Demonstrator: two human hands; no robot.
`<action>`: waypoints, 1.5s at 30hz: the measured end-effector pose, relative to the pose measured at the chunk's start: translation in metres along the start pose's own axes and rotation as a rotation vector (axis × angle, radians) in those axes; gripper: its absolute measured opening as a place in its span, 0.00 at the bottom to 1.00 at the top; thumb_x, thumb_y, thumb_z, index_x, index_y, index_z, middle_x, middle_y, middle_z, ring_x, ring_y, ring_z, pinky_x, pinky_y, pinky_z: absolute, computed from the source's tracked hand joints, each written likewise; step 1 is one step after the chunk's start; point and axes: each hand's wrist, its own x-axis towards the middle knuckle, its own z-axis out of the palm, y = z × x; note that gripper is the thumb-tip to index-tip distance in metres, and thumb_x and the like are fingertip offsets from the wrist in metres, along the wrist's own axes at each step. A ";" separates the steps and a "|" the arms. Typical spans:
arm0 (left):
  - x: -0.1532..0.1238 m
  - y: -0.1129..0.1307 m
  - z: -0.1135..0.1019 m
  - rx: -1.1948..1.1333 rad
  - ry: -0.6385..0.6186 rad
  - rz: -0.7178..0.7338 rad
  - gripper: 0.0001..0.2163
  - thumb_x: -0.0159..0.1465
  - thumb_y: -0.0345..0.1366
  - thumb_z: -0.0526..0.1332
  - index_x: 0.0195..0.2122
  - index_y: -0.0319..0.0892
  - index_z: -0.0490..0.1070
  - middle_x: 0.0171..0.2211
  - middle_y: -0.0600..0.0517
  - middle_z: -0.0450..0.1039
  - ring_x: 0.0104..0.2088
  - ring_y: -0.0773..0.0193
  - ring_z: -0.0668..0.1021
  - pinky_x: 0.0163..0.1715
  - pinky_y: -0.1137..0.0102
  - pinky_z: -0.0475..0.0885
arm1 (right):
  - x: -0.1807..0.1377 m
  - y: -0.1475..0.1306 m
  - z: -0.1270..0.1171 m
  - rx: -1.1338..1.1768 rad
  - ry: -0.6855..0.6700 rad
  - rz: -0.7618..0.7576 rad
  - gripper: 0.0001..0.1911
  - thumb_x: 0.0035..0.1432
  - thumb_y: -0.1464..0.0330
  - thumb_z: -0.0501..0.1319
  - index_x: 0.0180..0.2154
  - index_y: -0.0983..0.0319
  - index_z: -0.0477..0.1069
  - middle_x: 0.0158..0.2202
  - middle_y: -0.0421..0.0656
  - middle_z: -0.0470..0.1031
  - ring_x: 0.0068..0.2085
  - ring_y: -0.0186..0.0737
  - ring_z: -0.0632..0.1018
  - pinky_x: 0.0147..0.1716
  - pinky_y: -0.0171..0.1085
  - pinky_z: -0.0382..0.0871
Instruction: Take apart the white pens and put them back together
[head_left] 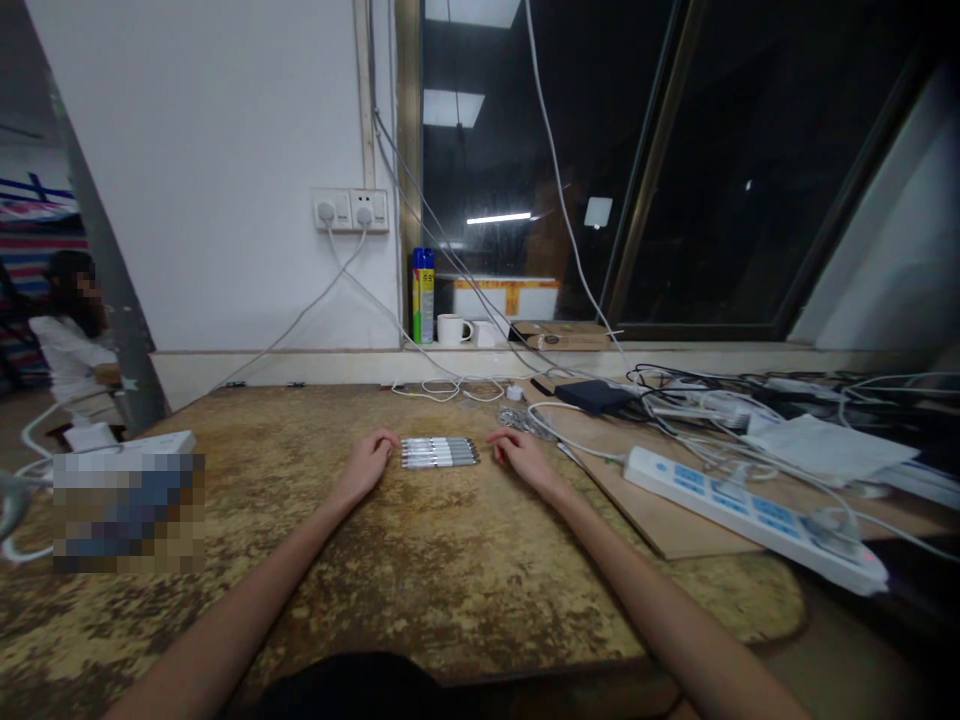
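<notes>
The left hand [370, 462] is at the left end of the pens, with its fingers bent and its tips close together; I cannot tell if it touches them or pinches one. The right hand [525, 460] is just past the right end of the pens, with its fingers curled, a little gap between pointing finger and thumb, and nothing to be seen in it. The pens [439, 453] lie flat on the table [450, 570], side by side in a neat row, right between the two hands, with their ends facing the hands. They look white and grey with some dark bits. Each one is likely light, hard and stiff, so it should not bend or break easily. The sides look smooth and round, so they may slip and roll if they get pushed. A good way to lift one would be to pinch it round its middle; to hold the whole row, press softly on both ends or both long sides. Just to the right of the pens and a bit behind is some crinkly clear plastic [529, 421]. Farther right of the pens is a white power strip [651, 470].
</notes>
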 end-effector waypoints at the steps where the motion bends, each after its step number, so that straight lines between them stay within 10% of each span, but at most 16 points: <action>1: -0.001 0.001 0.000 0.011 -0.012 0.002 0.10 0.59 0.32 0.53 0.30 0.42 0.75 0.27 0.52 0.73 0.36 0.57 0.75 0.42 0.66 0.69 | -0.001 0.001 0.001 -0.019 -0.001 -0.006 0.15 0.54 0.69 0.53 0.36 0.64 0.77 0.21 0.38 0.71 0.24 0.38 0.70 0.27 0.35 0.61; 45: -0.003 -0.009 0.005 0.071 -0.064 0.029 0.13 0.62 0.37 0.52 0.36 0.41 0.76 0.26 0.53 0.71 0.30 0.60 0.73 0.31 0.70 0.65 | -0.005 -0.001 0.007 -0.187 -0.011 -0.088 0.16 0.58 0.71 0.52 0.37 0.63 0.78 0.25 0.41 0.76 0.28 0.40 0.75 0.32 0.35 0.65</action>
